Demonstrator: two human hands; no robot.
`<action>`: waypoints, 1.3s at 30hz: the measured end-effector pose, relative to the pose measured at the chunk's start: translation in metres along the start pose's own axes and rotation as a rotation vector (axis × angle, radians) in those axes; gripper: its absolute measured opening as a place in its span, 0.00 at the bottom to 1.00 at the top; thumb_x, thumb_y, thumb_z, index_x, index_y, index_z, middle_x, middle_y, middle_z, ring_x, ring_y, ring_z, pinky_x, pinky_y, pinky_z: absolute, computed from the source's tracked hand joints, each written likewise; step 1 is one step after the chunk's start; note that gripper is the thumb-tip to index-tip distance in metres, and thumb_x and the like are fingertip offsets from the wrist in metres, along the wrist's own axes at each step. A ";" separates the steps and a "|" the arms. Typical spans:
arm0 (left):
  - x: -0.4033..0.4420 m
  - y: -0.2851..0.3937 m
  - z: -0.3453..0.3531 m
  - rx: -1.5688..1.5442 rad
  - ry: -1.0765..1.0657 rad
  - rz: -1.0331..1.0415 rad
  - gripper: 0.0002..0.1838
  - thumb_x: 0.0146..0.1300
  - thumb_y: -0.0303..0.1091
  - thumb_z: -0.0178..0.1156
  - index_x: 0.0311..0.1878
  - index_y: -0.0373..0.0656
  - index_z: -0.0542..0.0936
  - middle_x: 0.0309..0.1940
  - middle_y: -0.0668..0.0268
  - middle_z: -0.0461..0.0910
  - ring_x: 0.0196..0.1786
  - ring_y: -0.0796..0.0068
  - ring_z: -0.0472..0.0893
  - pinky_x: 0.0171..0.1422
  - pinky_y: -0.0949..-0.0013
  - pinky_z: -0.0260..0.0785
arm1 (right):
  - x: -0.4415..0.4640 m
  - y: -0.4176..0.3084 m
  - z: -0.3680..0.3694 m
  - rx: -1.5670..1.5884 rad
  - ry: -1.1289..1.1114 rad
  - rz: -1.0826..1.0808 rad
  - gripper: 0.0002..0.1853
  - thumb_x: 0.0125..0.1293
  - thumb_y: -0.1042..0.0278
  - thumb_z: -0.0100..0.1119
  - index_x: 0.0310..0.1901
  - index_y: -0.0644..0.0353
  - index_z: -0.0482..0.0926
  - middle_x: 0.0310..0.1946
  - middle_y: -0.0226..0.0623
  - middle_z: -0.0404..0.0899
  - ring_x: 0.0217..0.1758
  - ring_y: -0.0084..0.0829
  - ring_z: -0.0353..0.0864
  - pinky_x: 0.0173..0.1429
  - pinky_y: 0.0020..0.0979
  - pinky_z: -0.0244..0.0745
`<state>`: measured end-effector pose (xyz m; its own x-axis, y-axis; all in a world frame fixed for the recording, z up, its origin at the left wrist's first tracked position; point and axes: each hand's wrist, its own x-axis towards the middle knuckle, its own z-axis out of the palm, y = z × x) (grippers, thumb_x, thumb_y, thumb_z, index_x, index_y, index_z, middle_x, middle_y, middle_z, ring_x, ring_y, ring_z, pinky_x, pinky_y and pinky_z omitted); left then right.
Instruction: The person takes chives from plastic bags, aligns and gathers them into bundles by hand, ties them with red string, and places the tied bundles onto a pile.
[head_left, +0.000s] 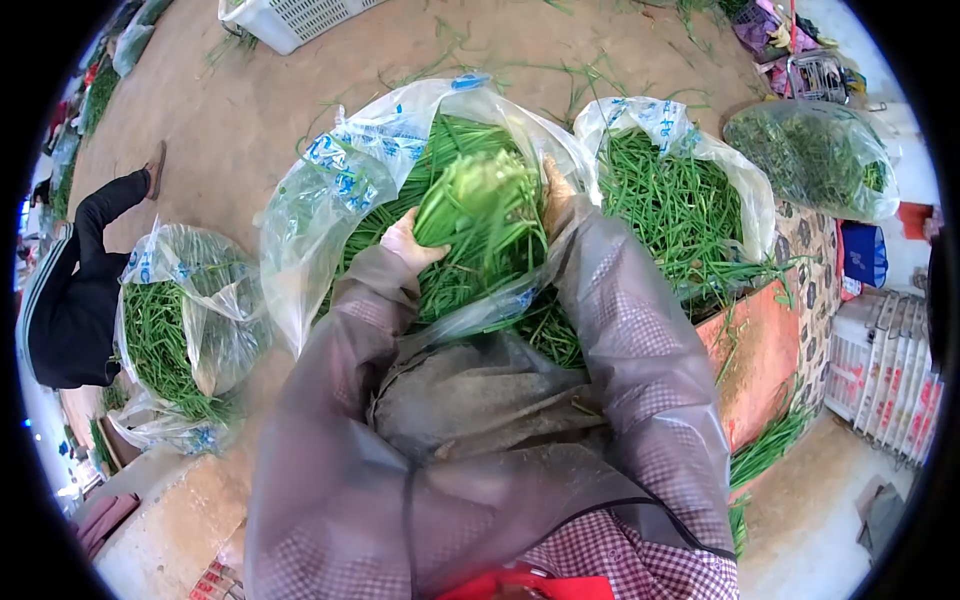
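A thick bundle of green stalks [480,205], its pale cut ends blurred, is held above an open clear plastic bag [290,225] with blue print. My left hand [415,243] grips the bundle's left side, thumb across the stalks. On the other side, my right hand [556,195] is at the bundle's right edge beside the bag's rim; its fingers are mostly hidden. More green stalks [460,140] fill the bag under and behind the bundle. Translucent sleeves cover both my arms.
Another open bag of stalks [670,195] stands at the right, beside a reddish board [755,350]. A closed bag [810,155] lies farther right. At the left, a person in dark clothes [75,290] is near a third open bag [160,335]. A white crate [290,25] is at the top.
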<state>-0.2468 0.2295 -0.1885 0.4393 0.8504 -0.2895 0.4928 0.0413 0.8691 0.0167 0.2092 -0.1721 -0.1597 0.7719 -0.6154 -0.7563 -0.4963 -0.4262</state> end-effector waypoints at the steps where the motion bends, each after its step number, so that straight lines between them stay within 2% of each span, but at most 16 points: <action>1: 0.004 -0.010 -0.001 0.003 0.003 0.005 0.37 0.43 0.38 0.75 0.58 0.38 0.71 0.45 0.60 0.82 0.48 0.69 0.82 0.55 0.68 0.73 | 0.001 0.003 -0.002 -0.001 -0.005 -0.005 0.41 0.63 0.25 0.39 0.62 0.54 0.70 0.55 0.40 0.78 0.53 0.41 0.79 0.56 0.50 0.75; 3: 0.013 -0.023 -0.004 -0.425 -0.043 -0.011 0.36 0.43 0.30 0.75 0.57 0.35 0.71 0.46 0.62 0.82 0.48 0.73 0.80 0.56 0.68 0.72 | 0.004 0.008 -0.006 -0.113 -0.135 -0.080 0.39 0.65 0.28 0.39 0.63 0.54 0.70 0.55 0.40 0.77 0.54 0.39 0.78 0.57 0.48 0.72; 4: 0.016 -0.029 -0.007 -0.375 -0.037 -0.009 0.34 0.43 0.26 0.75 0.56 0.35 0.72 0.47 0.62 0.81 0.49 0.72 0.80 0.59 0.66 0.71 | 0.014 0.004 -0.015 0.068 -0.620 0.034 0.35 0.66 0.34 0.45 0.63 0.55 0.69 0.54 0.38 0.77 0.52 0.37 0.77 0.59 0.44 0.70; 5: 0.017 -0.035 -0.010 -0.374 -0.034 -0.003 0.34 0.43 0.26 0.75 0.56 0.35 0.72 0.47 0.62 0.81 0.49 0.72 0.80 0.59 0.66 0.71 | 0.021 0.013 -0.023 0.063 -0.624 0.031 0.35 0.66 0.34 0.45 0.63 0.55 0.69 0.54 0.38 0.77 0.52 0.37 0.77 0.59 0.44 0.70; 7: 0.014 -0.034 -0.013 -0.555 -0.080 0.025 0.33 0.44 0.27 0.75 0.56 0.36 0.73 0.48 0.62 0.81 0.50 0.71 0.80 0.59 0.64 0.71 | 0.005 0.033 -0.003 -0.332 -0.251 -0.348 0.36 0.64 0.38 0.53 0.65 0.56 0.67 0.59 0.38 0.73 0.59 0.37 0.72 0.64 0.41 0.66; 9: 0.014 -0.034 -0.013 -0.605 -0.095 0.049 0.34 0.44 0.26 0.75 0.57 0.35 0.72 0.49 0.62 0.80 0.51 0.71 0.79 0.60 0.64 0.71 | -0.007 0.029 0.004 -0.320 -0.392 -0.269 0.38 0.61 0.48 0.63 0.69 0.56 0.61 0.63 0.40 0.68 0.66 0.38 0.65 0.69 0.40 0.60; 11: 0.015 -0.034 -0.013 -0.702 -0.131 0.082 0.37 0.43 0.24 0.75 0.59 0.35 0.70 0.51 0.61 0.80 0.53 0.70 0.79 0.61 0.64 0.70 | 0.002 0.037 0.011 -0.769 -0.122 -0.440 0.44 0.58 0.57 0.68 0.71 0.58 0.54 0.66 0.43 0.63 0.71 0.38 0.58 0.72 0.40 0.55; 19: 0.002 -0.027 -0.013 -0.594 -0.204 0.046 0.49 0.40 0.26 0.78 0.66 0.35 0.61 0.57 0.61 0.74 0.59 0.69 0.74 0.65 0.63 0.66 | -0.008 0.032 0.056 -0.521 -0.286 -0.477 0.46 0.53 0.70 0.72 0.70 0.63 0.55 0.60 0.42 0.72 0.63 0.33 0.70 0.68 0.35 0.63; 20: 0.000 -0.024 -0.020 -0.423 -0.258 0.035 0.58 0.37 0.29 0.80 0.71 0.37 0.53 0.63 0.59 0.68 0.65 0.67 0.67 0.70 0.60 0.58 | -0.008 0.030 0.061 -0.473 -0.310 -0.480 0.45 0.53 0.72 0.72 0.70 0.63 0.55 0.59 0.42 0.73 0.62 0.33 0.71 0.67 0.35 0.64; 24: -0.016 0.015 -0.044 -0.503 -0.330 0.050 0.68 0.36 0.33 0.81 0.74 0.38 0.40 0.70 0.56 0.56 0.72 0.63 0.55 0.75 0.59 0.46 | -0.005 0.032 0.075 -0.364 -0.350 -0.483 0.42 0.51 0.79 0.71 0.68 0.64 0.60 0.56 0.39 0.76 0.60 0.29 0.74 0.65 0.32 0.67; 29: -0.009 0.025 -0.043 -0.526 -0.198 0.244 0.68 0.35 0.35 0.81 0.74 0.39 0.42 0.70 0.58 0.57 0.72 0.64 0.56 0.75 0.60 0.47 | 0.001 0.041 0.078 -0.380 -0.364 -0.404 0.43 0.48 0.78 0.75 0.66 0.65 0.63 0.57 0.39 0.76 0.60 0.27 0.74 0.66 0.31 0.67; 31: -0.006 0.017 -0.039 -0.673 -0.244 0.241 0.65 0.36 0.34 0.80 0.75 0.41 0.45 0.68 0.61 0.60 0.71 0.64 0.60 0.73 0.61 0.52 | 0.012 0.047 0.078 -0.912 -0.341 -0.731 0.49 0.41 0.63 0.81 0.66 0.64 0.64 0.63 0.41 0.69 0.65 0.31 0.68 0.68 0.33 0.64; 32: -0.005 0.012 -0.037 -0.765 -0.283 0.279 0.61 0.39 0.33 0.79 0.74 0.42 0.49 0.67 0.63 0.63 0.69 0.67 0.63 0.71 0.63 0.55 | 0.016 0.048 0.075 -1.295 -0.226 -0.846 0.55 0.35 0.44 0.80 0.66 0.60 0.66 0.65 0.43 0.64 0.69 0.40 0.60 0.70 0.38 0.61; 33: -0.005 0.001 -0.038 -0.764 -0.283 0.279 0.61 0.39 0.33 0.79 0.74 0.42 0.49 0.67 0.63 0.63 0.69 0.67 0.63 0.71 0.63 0.55 | 0.011 0.045 0.082 -1.294 -0.226 -0.846 0.55 0.35 0.44 0.80 0.66 0.60 0.66 0.65 0.43 0.64 0.69 0.40 0.60 0.70 0.38 0.61; 37: -0.021 -0.041 -0.053 -0.821 -0.122 -0.069 0.56 0.42 0.31 0.76 0.73 0.41 0.52 0.67 0.62 0.64 0.69 0.67 0.63 0.72 0.63 0.55 | -0.026 0.044 0.151 0.268 -0.404 0.409 0.37 0.48 0.37 0.70 0.57 0.50 0.76 0.57 0.47 0.72 0.55 0.47 0.76 0.56 0.57 0.73; 39: -0.033 -0.049 -0.059 -0.782 -0.077 -0.138 0.54 0.43 0.30 0.75 0.73 0.41 0.52 0.67 0.62 0.63 0.69 0.67 0.63 0.72 0.63 0.55 | -0.043 0.070 0.177 0.349 -0.312 0.373 0.23 0.52 0.50 0.73 0.43 0.55 0.79 0.39 0.37 0.80 0.41 0.40 0.81 0.43 0.52 0.79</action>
<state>-0.3293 0.2304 -0.1981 0.4772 0.7734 -0.4173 -0.1108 0.5241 0.8444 -0.1414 0.2114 -0.0582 -0.5931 0.6775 -0.4349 -0.7689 -0.6368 0.0567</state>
